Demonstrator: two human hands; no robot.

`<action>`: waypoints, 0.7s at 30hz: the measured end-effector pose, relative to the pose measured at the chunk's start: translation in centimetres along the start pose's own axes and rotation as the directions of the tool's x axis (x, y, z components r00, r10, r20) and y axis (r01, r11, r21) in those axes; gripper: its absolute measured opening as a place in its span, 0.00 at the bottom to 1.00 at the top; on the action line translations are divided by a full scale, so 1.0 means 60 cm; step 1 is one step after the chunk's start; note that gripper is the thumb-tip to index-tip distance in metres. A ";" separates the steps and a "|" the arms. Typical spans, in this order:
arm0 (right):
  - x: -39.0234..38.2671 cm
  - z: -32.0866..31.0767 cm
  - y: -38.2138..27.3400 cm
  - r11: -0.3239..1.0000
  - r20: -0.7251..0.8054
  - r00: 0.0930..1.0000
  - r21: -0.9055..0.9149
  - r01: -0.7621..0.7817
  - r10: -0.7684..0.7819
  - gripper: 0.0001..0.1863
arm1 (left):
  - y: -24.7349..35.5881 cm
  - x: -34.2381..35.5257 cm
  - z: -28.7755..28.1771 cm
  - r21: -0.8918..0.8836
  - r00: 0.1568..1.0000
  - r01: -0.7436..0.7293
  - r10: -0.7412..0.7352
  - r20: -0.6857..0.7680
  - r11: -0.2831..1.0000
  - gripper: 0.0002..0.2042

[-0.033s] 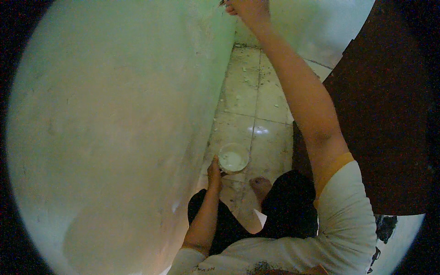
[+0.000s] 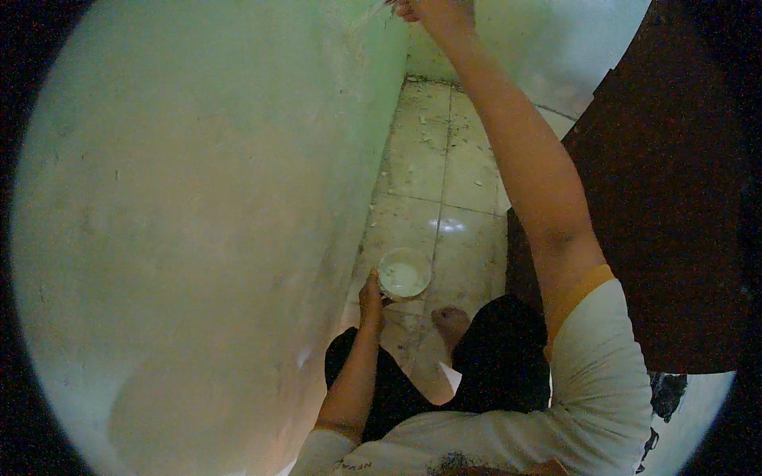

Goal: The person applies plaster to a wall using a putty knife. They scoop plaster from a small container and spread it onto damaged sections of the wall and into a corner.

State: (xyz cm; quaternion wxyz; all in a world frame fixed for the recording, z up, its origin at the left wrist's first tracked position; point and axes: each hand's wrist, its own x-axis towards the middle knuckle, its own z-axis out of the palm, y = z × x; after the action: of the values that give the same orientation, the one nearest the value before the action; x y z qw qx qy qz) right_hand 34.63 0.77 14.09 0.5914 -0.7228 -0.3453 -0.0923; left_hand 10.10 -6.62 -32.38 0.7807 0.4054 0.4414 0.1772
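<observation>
Clamps bowl (image 2: 403, 256) in left hand (image 2: 371, 298), lower centre, with floor (image 2: 470, 254) room rightward; extends right hand (image 2: 440, 14), grip unclear, to top edge.

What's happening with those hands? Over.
Left hand holding round container. Right hand raised near wall, partly out of frame. Pale flakes on floor.

A round, pale bowl (image 2: 396, 257), mouth up, is held in the left hand (image 2: 371, 300) just below the frame's centre, with a smooth whitish substance (image 2: 404, 278) inside. At the top edge, the right hand (image 2: 439, 16) grips a small dark object (image 2: 390, 3), too unclear to identify.
</observation>
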 end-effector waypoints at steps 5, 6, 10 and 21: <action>0.046 -0.010 0.090 0.978 -0.004 0.981 -0.074 0.195 -0.196 0.12 | 0.000 -0.005 0.002 0.006 0.999 0.030 -0.030 0.014 1.000 0.32; 0.083 -0.002 0.181 0.893 0.041 0.941 -0.302 0.333 -0.337 0.09 | 0.003 -0.004 0.015 0.035 0.998 0.061 -0.062 0.030 0.998 0.32; 0.102 0.031 0.273 0.691 0.097 0.812 -0.473 0.546 -0.575 0.17 | -0.017 0.005 0.023 0.004 0.999 -0.019 0.019 0.037 1.000 0.33; -0.047 -0.038 0.036 0.969 0.093 0.966 0.080 0.232 -0.239 0.15 | -0.009 -0.001 0.002 0.042 1.000 0.002 -0.002 0.003 0.999 0.32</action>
State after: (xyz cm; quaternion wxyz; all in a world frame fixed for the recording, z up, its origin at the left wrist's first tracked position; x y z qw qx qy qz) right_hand 34.46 -2.59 11.50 0.5824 -0.6595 -0.4616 -0.1130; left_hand 10.11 -7.03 -32.74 0.7728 0.4217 0.4442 0.1665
